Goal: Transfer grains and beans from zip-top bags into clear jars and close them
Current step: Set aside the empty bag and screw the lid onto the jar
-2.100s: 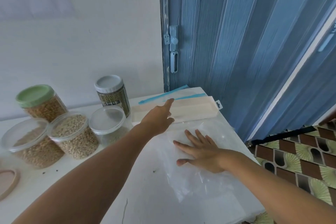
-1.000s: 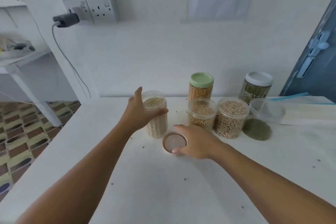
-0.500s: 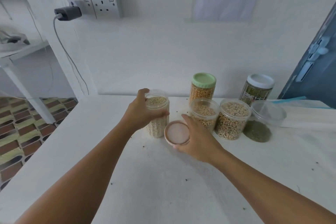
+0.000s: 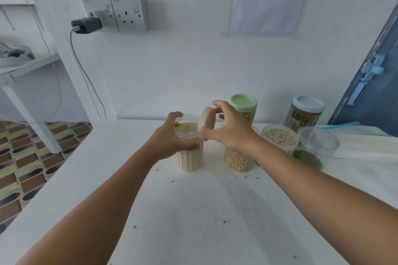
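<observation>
Both hands are working at one open clear jar point(image 4: 189, 146) of small pale grains, which is standing upright on the white worktop point(image 4: 215, 211). Wrapping round the jar's upper part, the left hand point(image 4: 170, 140) is gripping it, its thumb lying across the near side and its fingers curling round the far side of the rim. Just beside it, the right hand point(image 4: 230, 129) is pinching a pale pinkish lid point(image 4: 205, 121) between thumb and fingertips; the lid is tilting steeply on edge, hanging over the right side of the jar's mouth, and whether it is touching the rim cannot be told because it is blurring.

Right under the right wrist, a clear jar of round beige beans point(image 4: 238, 160) is standing, partly hidden by that hand. Further to the right of the right hand, an open jar of pale beans point(image 4: 280, 137) and a clear tub with a transparent lid point(image 4: 316, 146), holding something dark green, are sitting side by side. Beyond the right hand, against the wall, a green-lidded jar point(image 4: 244, 107) and a white-lidded jar point(image 4: 304, 114) of dark contents are standing closed. At the far right, zip-top bags point(image 4: 366, 142) are lying flat on the worktop. A few loose grains are lying scattered on the worktop near the forearms.
</observation>
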